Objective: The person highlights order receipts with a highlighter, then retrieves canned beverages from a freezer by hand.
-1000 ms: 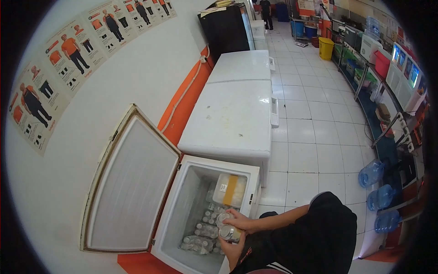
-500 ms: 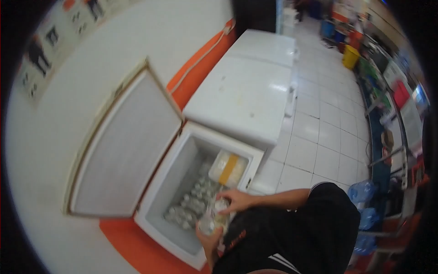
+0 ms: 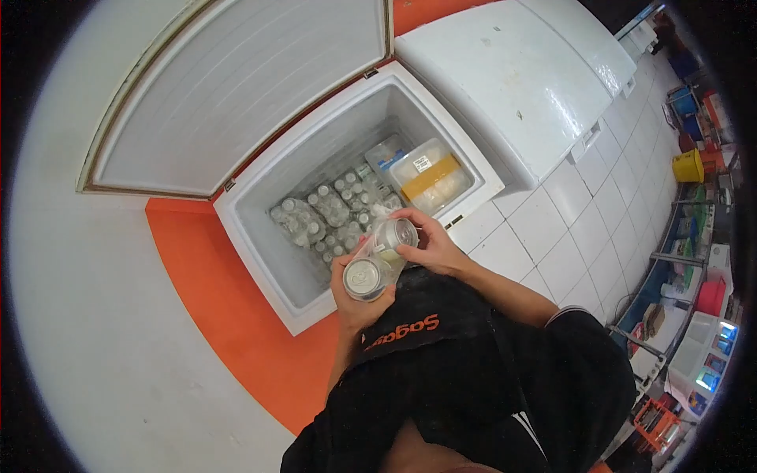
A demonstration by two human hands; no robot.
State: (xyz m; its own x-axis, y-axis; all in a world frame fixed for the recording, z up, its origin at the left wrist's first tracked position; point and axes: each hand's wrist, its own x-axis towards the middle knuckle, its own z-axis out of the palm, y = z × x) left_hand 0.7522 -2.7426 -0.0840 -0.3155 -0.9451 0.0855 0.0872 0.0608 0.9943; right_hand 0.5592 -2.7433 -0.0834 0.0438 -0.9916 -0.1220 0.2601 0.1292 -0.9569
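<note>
My left hand (image 3: pixel 359 314) is closed around a can with a round silvery lid (image 3: pixel 363 278), tilted so its top faces me. Beside it, my right hand (image 3: pixel 436 246) grips a second can (image 3: pixel 397 233), its lid turned to the right. The two cans sit side by side, with clear plastic around them. Both hands are in front of an open chest freezer (image 3: pixel 264 256), near its front rim. Inside the freezer stand several bottles with pale caps (image 3: pixel 323 209), bundled in clear plastic. A clear container with a yellow band (image 3: pixel 430 175) rests at the freezer's right end.
The raised freezer lid (image 3: pixel 252 94) leans toward the wall. A second white freezer (image 3: pixel 512 87) stands to the right, shut. White floor tiles (image 3: pixel 564 225) run along that side. A cluttered rack (image 3: pixel 662 347) lines the far right, with a yellow bucket (image 3: pixel 688 166) beyond it.
My view has swung down and closer over the freezer, so its contents show more fully. Both hands still hold the cans, whose lids are now turned more toward me.
</note>
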